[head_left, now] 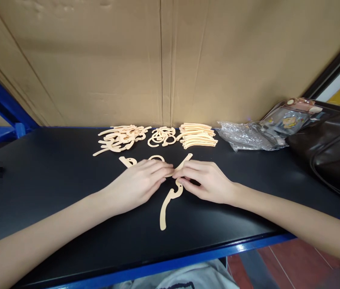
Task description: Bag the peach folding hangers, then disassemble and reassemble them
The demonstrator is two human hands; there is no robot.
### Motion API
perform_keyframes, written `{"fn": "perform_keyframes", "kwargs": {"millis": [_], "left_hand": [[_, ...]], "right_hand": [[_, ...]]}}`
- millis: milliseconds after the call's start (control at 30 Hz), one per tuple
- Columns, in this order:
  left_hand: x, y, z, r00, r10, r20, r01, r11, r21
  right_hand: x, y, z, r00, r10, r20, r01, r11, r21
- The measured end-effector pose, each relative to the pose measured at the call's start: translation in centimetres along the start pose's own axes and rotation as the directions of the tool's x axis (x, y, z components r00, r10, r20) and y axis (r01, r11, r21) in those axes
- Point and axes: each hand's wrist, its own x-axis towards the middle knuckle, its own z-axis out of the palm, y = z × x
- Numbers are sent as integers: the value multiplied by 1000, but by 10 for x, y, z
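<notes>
Both hands meet over a small group of flat beige plastic pieces that look like parts of a folding hanger. My left hand (146,178) lies palm down, its fingertips pressed together on the pieces at the joint and hiding parts of them. From the right, my right hand (203,176) pinches the same spot with thumb and fingers. A straight bar (187,158) sticks out beyond the right fingers, and a curved hanger arm (165,210) extends towards me. Past my left hand show a ring-shaped hook (156,157) and another hanger arm's end (125,162).
Along the back of the black table (67,224) lie piles of curved arms (121,136), hooks (163,135) and slim bars (199,135). A crumpled clear plastic bag (248,136) and a dark leather bag (332,148) are at right. Cardboard (97,60) stands behind.
</notes>
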Motion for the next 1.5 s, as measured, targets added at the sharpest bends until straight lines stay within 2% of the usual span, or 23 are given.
{"fn": "perform_keyframes", "kwargs": {"millis": [100,267,400,567,767,900,967,1100,1200,1333,1500], "left_hand": [[0,1,5,998,49,29,-48,998,-31],[0,-1,4,1000,-9,-12,10,998,60],[1,-1,1,998,-53,-37,57,991,123],[1,2,-1,991,-131,-16,132,989,68],[-1,2,3,999,-35,32,37,998,-52],[-1,1,3,998,-60,17,60,998,-8],[0,2,3,996,-84,6,85,996,-8],[1,6,3,986,-160,-37,160,987,-4],[1,7,5,983,-181,-23,180,983,-36],[1,3,6,983,-178,53,182,978,-100],[1,5,6,981,-187,52,191,977,-90]], "right_hand": [[0,-4,-1,994,-34,100,31,999,29],[1,-3,-2,976,-123,181,133,990,-47],[1,-1,-10,971,-82,225,98,993,-61],[1,3,-23,958,-6,286,-27,993,113],[1,15,-15,980,6,197,-57,965,255],[1,19,-10,977,174,120,-187,976,109],[2,20,-11,970,207,127,-212,977,22],[3,21,-13,973,137,184,-133,991,-31],[3,19,-14,978,105,179,-98,994,-43],[3,16,-11,983,125,138,-124,992,-10],[2,16,-3,973,163,160,-155,986,-60]]}}
